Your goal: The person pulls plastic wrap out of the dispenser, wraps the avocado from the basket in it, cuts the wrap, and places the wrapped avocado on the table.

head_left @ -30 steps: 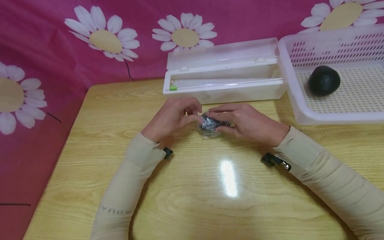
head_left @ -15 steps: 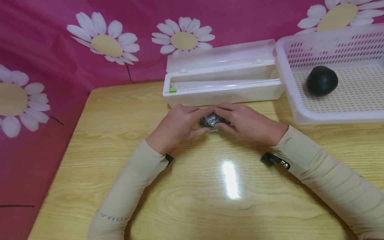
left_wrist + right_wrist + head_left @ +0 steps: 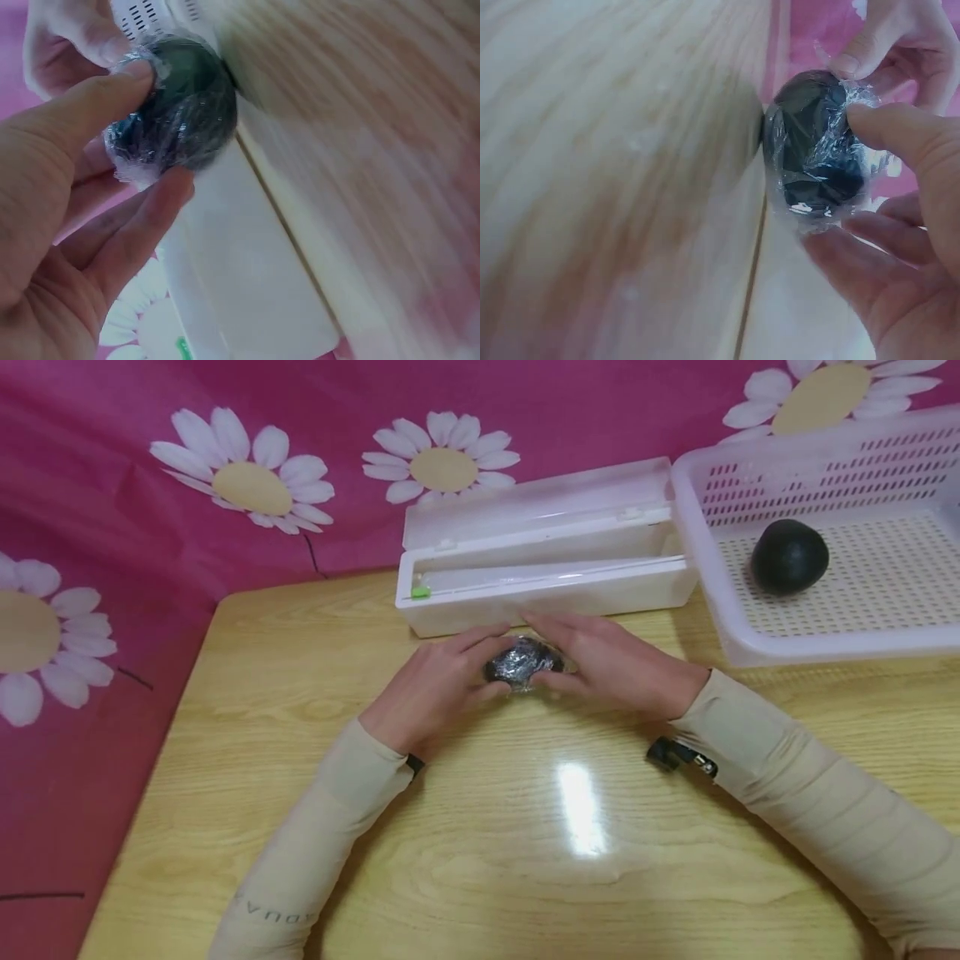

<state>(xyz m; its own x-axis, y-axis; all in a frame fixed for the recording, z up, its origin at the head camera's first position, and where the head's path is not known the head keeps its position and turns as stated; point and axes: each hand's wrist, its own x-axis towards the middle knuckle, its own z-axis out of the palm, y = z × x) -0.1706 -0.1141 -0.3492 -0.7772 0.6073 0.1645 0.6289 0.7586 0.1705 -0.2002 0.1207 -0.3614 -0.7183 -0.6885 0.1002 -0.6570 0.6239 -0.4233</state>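
Note:
Between both hands, a dark avocado (image 3: 522, 663) wrapped in crinkled cling film (image 3: 832, 142) is close over the wooden table. My left hand (image 3: 438, 681) holds its left side, with the thumb and fingertips against the film in the left wrist view. From the other side my right hand (image 3: 611, 664) grips it, thumb on the near face and fingers curved behind and under it. Loose, bunched film shows around the thumbs and at the lower edge in the wrist views. The far side of the fruit is hidden in the head view.
Just behind the hands stands a white cling film dispenser (image 3: 551, 602) with its lid raised, a film roll and a green cutter tab (image 3: 421, 592) inside. To its right is a white perforated basket (image 3: 847, 647) holding another dark avocado (image 3: 789, 557). A flowered pink cloth (image 3: 345, 393) hangs behind the table.
The left hand's raised, curled fingers have come down around the wrapped avocado. Film that stuck out toward the front now lies closer to it. The right hand keeps hold, its fingers shifting slightly.

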